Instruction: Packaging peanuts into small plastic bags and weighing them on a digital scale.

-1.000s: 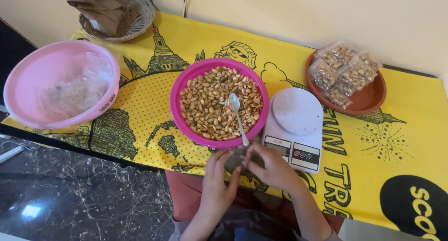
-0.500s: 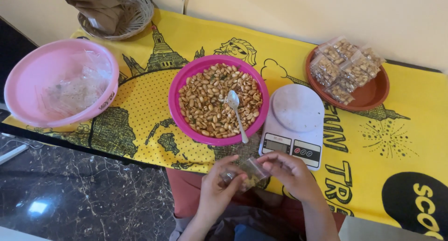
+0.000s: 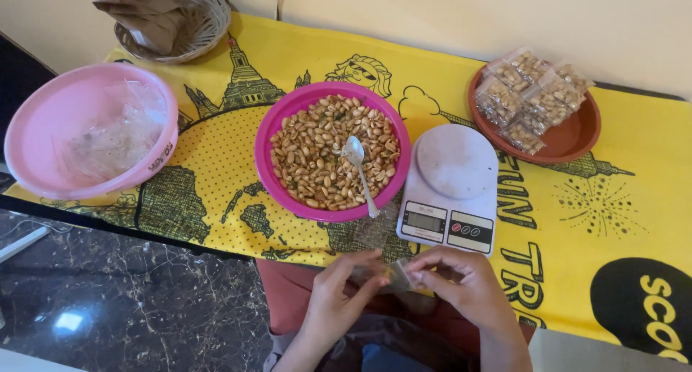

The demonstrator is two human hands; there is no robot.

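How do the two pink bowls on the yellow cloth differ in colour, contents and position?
The magenta bowl is deep, saturated pink; the pale pink bowl is much lighter. The magenta bowl is heaped with peanuts and has a spoon resting in it; the pale pink bowl holds only clear plastic bags. The magenta bowl sits beside the white scale; the pale pink bowl overhangs the table's left edge. Both are round plastic bowls.
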